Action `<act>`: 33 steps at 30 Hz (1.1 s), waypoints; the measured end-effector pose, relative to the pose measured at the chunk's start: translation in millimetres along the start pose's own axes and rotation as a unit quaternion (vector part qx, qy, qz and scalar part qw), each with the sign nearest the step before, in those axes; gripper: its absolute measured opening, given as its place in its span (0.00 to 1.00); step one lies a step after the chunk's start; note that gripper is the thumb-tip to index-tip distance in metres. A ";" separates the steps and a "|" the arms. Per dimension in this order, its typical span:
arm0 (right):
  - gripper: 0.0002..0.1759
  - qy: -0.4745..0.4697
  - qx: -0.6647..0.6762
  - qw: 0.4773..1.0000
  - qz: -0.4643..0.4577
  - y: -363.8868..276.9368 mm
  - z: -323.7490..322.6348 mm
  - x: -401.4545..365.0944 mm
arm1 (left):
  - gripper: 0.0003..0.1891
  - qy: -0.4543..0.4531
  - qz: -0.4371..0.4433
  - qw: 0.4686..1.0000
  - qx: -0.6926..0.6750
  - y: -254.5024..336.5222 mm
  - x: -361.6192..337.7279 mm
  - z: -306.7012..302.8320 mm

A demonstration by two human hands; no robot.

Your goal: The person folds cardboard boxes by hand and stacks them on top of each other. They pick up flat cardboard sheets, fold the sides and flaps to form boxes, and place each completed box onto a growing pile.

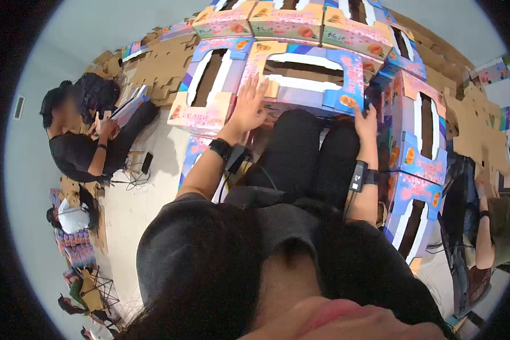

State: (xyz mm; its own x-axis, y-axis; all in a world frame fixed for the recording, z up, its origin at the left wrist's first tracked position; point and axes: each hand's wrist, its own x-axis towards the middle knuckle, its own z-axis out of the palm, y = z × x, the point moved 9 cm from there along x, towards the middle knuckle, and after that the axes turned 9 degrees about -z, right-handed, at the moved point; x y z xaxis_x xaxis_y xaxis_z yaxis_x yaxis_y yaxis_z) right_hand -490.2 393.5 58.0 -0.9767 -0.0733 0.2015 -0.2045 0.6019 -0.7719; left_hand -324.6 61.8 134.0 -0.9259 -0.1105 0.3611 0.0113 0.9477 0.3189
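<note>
I've got my left hand (249,107) splayed on, right hand (367,122) gripping, this pink-and-blue printed cardboard box (309,89); stacked boxes (277,22) look done, brown flat blanks (164,62) still to go.

Upper left: pile of flat brown die-cut cardboard sheets (161,65), w/ a seated person in black top (76,150) below it, black cables (131,177) on pale floor nearby; top edge: row of folded pink-blue printed cardboard boxes (289,22); right edge: person in olive top (501,226).

Single head-worn fisheye view, facing steeply down, close over lap (311,153) and printed boxes (345,85)
</note>
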 end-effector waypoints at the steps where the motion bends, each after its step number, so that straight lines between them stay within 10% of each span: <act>1: 0.44 -0.012 -0.012 1.000 -0.001 -13.5 -0.3 -3.5 | 0.49 -0.026 -0.021 0.999 0.011 -5.8 3.0 17.9; 4: 0.38 -0.121 -0.055 0.991 0.030 -26.8 10.3 -7.8 | 0.54 -0.082 -0.074 0.993 0.046 -18.1 9.8 52.0; 33: 0.39 -0.155 -0.147 0.977 -0.004 -19.0 27.1 -6.0 | 0.52 -0.058 -0.069 0.995 0.041 -36.9 17.0 60.6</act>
State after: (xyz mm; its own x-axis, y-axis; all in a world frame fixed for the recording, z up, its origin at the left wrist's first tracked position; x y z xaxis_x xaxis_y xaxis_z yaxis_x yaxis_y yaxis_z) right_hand -482.1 361.0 55.1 -0.9571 -0.2888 -0.0214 -0.2289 0.7997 -0.5550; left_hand -363.7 43.1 75.3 -0.9541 -0.2100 0.2134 -0.1449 0.9476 0.2848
